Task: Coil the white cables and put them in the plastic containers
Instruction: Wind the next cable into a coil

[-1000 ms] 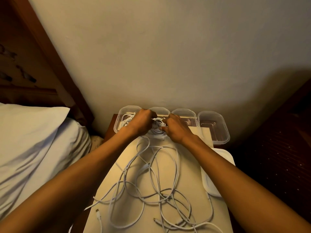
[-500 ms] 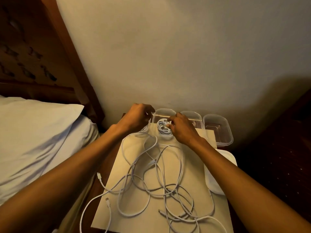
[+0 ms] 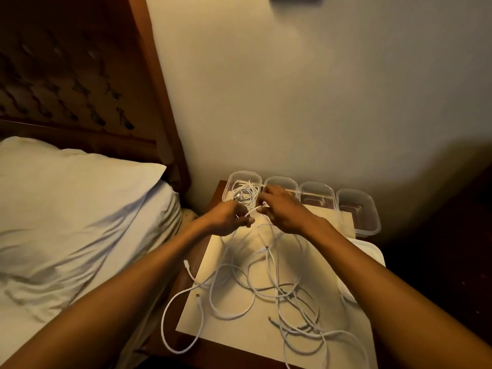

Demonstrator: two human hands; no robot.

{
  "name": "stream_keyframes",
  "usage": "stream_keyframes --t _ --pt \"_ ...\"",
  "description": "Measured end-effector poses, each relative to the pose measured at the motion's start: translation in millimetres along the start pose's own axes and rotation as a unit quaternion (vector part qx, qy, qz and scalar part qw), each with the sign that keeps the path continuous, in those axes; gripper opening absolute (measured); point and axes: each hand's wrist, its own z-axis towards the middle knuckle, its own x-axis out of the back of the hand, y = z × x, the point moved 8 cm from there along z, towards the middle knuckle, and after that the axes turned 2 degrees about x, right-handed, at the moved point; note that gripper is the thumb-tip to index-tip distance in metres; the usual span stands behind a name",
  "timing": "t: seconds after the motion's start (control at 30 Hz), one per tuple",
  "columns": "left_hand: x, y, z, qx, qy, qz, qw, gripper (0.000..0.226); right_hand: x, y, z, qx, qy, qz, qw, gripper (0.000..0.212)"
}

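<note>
Fingers (image 3: 241, 221) of left hand (image 3: 226, 219) and right hand (image 3: 286, 210) curled, pinching a white cable (image 3: 254, 209) between them, near far-left container (image 3: 230, 182) holding a coiled cable (image 3: 246, 194); loose cables (image 3: 277, 294) tangled on mat (image 3: 234, 334).

nightstand (image 3: 183, 284) | cream sheet (image 3: 239, 328) under tangled white cables (image 3: 279, 295) | four clear containers (image 3: 316, 183) behind | white tray (image 3: 372, 251) right

You face four plastic containers (image 3: 316, 184) at upper centre, one coiled cable (image 3: 246, 194), two hands (left hand (image 3: 226, 218), right hand (image 3: 286, 210)) and loose cables (image 3: 266, 294) too tangled to count.
</note>
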Motion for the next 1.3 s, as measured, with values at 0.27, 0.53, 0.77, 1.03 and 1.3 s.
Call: stream_keyframes --t 0.27,0.53,0.77,1.03,1.3 --pt "112.3 88.3 -69.4 -0.047 0.086 -0.184 0.978 0.029 127.2 -47.5 -24.8 -0.037 0.139 0.203 0.969 0.01" --pt "176.3 169.7 -124.8 -0.041 0.166 -0.354 0.919 0.026 203.7 -72.2 -67.3 -0.18 0.227 0.257 0.922 0.036" --pt "169.9 227.6 -141.5 -0.03 0.096 -0.517 0.85 0.016 179.5 -137.6 -117.8 -0.065 -0.189 0.513 0.835 0.035" --pt "167.3 219.0 -132.5 0.02 0.138 -0.416 0.898 0.019 269.1 -95.5 -141.8 -0.114 0.195 0.35 0.909 0.029" --pt "173.9 244.7 -140.5 -0.098 0.153 -0.224 0.958 0.017 339.6 -103.1 -139.7 -0.076 0.337 0.173 0.922 0.025"
